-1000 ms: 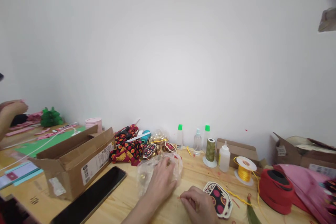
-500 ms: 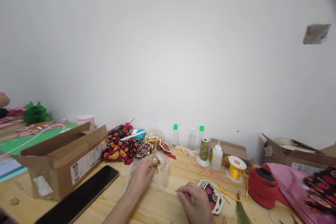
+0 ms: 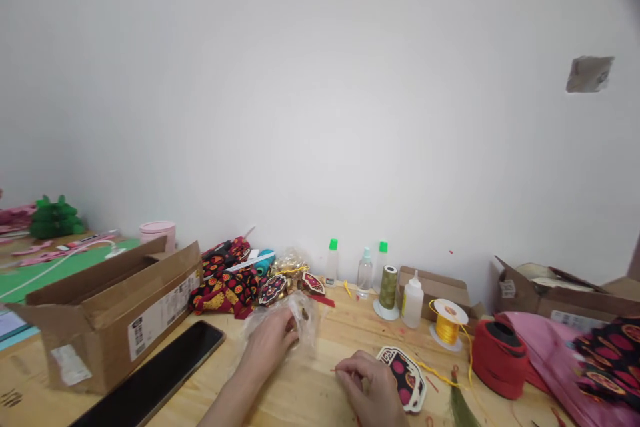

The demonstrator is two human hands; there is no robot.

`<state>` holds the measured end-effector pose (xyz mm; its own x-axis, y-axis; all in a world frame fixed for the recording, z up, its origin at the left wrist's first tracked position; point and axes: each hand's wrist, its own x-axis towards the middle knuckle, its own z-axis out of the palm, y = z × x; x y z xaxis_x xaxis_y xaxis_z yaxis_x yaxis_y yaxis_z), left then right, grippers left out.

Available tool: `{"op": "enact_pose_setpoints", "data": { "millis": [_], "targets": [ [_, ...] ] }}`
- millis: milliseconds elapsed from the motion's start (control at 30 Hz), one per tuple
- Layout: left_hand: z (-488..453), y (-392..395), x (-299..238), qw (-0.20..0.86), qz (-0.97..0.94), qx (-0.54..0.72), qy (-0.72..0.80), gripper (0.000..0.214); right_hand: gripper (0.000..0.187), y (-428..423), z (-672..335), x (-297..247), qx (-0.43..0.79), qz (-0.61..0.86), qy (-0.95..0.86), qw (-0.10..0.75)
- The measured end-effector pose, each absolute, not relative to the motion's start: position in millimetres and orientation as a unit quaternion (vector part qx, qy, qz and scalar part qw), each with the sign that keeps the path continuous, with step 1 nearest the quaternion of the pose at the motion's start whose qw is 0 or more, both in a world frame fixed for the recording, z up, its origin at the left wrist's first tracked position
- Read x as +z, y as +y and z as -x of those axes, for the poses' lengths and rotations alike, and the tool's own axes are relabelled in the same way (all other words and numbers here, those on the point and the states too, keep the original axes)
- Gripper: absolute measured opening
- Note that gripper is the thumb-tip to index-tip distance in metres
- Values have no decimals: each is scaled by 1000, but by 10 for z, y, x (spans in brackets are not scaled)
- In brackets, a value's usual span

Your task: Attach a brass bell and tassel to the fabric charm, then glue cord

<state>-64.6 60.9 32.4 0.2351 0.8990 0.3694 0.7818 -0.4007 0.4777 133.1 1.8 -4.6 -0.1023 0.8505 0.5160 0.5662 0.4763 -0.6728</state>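
Note:
My left hand (image 3: 270,345) rests on a clear plastic bag (image 3: 300,317) holding small gold pieces, fingers curled into the crinkled film. My right hand (image 3: 369,383) lies on the wooden table (image 3: 310,393), fingers pinched on a thin red thread (image 3: 334,369) that sticks out to the left. A patterned black, red and white patch (image 3: 406,377) lies just right of that hand, partly under it. A yellow cord (image 3: 440,373) trails from the patch toward a spool of gold cord (image 3: 447,323).
An open cardboard box (image 3: 107,310) and a black phone (image 3: 155,373) lie at left. Patterned fabric (image 3: 225,283), small bottles (image 3: 365,270), an olive thread cone (image 3: 387,288) and a glue bottle (image 3: 413,300) line the wall. A red ribbon roll (image 3: 500,350) and pink cloth (image 3: 555,353) sit at right.
The view has swung right and slightly down. My left hand pulled the plastic bag back toward me and curled into it. The other person's hand at far left has left view.

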Motion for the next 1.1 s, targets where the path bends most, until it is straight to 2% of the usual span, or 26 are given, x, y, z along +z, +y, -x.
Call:
{"op": "enact_pose_setpoints", "data": {
  "millis": [367, 467, 633, 800, 933, 1100],
  "targets": [
    [621, 521, 279, 134, -783, 279, 540, 18, 22, -66, -1351, 68, 152, 495, -717, 466],
    [626, 526, 266, 152, -751, 325, 554, 18, 23, -81, -1352, 74, 151, 488, -715, 477],
    [705, 621, 217, 217, -681, 431, 550, 36, 27, -96, -1369, 77, 147, 480, -713, 489],
    [749, 713, 178, 288, -627, 509, 515, 41, 32, -103, -1366, 101, 133, 481, -707, 502],
    [789, 726, 210, 305, -603, 562, 477, 38, 31, -92, -1376, 96, 123, 476, -701, 517],
    [832, 748, 233, 346, -569, 601, 442, 51, 30, -54, -1382, 49, 114, 473, -704, 518]
  ]
}}
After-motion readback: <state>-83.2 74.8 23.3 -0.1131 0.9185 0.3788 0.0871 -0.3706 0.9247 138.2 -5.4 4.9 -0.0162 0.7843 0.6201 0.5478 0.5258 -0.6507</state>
